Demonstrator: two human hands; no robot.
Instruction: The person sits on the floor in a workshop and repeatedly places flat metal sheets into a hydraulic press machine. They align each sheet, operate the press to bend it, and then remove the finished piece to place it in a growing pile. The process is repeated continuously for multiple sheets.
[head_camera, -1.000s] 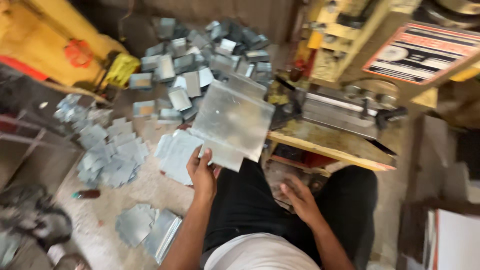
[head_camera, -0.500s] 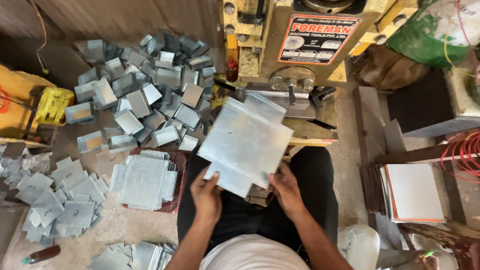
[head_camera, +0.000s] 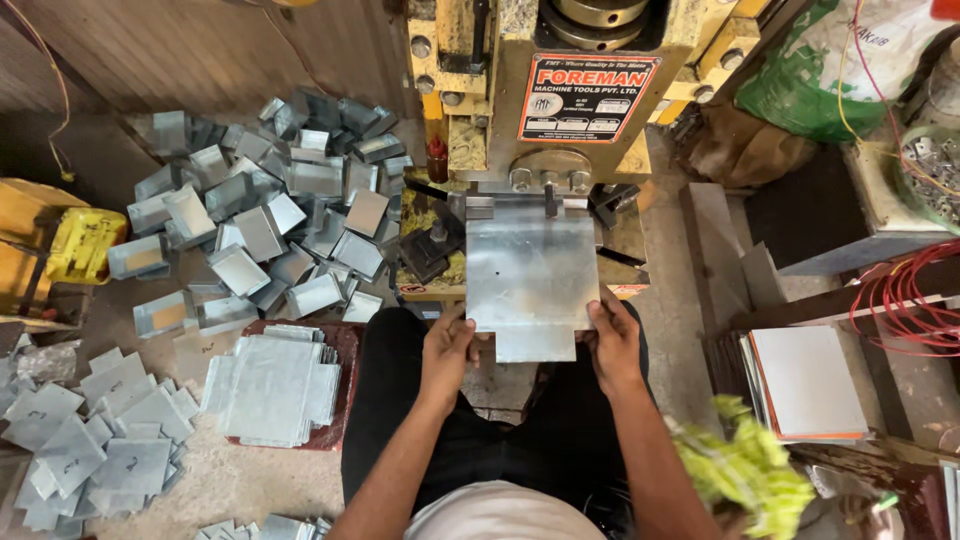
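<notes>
I have the notched metal sheet (head_camera: 532, 285) pinched at its near corners, my left hand (head_camera: 447, 345) closed on the corner at seven o'clock and my right hand (head_camera: 612, 338) closed on the corner at five o'clock. The sheet lies flat on the press bed (head_camera: 425, 285), straight out from me at twelve o'clock, its long axis running away from my body toward the yellow press machine (head_camera: 540, 90). Its far edge sits just under the tooling at the machine's front, touching or very nearly so; I cannot tell which. Both hands are equally near, one on each side of the narrow tab that points back at my lap.

Off at nine o'clock, on the floor, a stack of flat blanks (head_camera: 272, 388) rests on a reddish board. Further out at ten o'clock lies a loose heap of folded metal boxes (head_camera: 270, 215). At three o'clock a stack of white-faced panels (head_camera: 805, 380) leans beside red wire (head_camera: 915, 305).
</notes>
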